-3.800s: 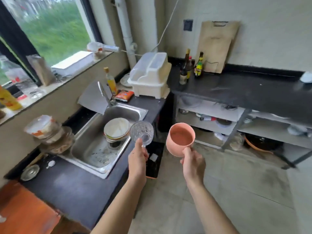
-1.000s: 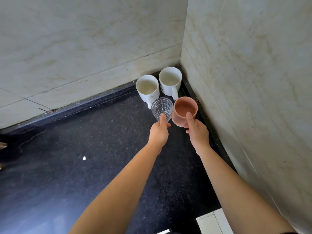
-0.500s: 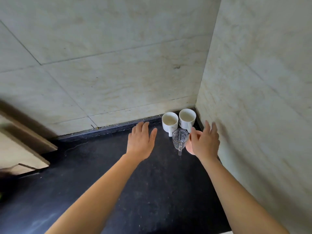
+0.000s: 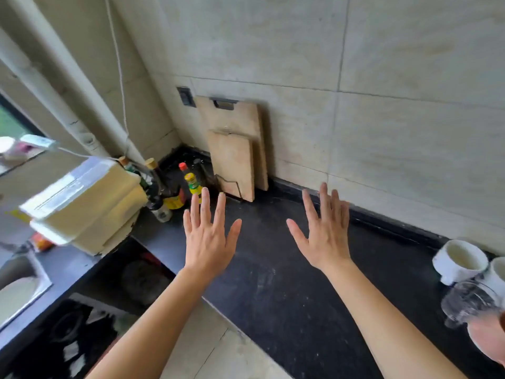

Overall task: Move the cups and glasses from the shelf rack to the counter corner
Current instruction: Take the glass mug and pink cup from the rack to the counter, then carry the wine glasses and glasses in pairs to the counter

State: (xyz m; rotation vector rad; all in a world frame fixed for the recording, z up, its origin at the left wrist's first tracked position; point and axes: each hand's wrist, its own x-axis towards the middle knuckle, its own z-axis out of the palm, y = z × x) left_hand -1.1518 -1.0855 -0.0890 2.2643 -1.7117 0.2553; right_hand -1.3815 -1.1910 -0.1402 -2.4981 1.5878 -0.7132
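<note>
At the far right edge of the head view, a white mug [image 4: 459, 262] stands on the black counter [image 4: 273, 269], with a second white mug [image 4: 498, 274] partly cut off beside it. In front of them stand a clear glass [image 4: 468, 305] and a pink cup [image 4: 489, 340], half out of frame. My left hand [image 4: 209, 236] and my right hand [image 4: 323, 233] hover over the middle of the counter, fingers spread, holding nothing, well to the left of the cups.
Two wooden cutting boards [image 4: 235, 149] lean on the back wall. Sauce bottles [image 4: 191, 181] cluster in the left corner beside a cream dish rack box [image 4: 87, 203]. A sink [image 4: 19, 283] lies at far left. Below the counter edge is tiled floor [image 4: 218, 351].
The glass and pink cup have been set down beside the white mugs and let go. My view has swung left, and both empty hands have drawn away from the corner.
</note>
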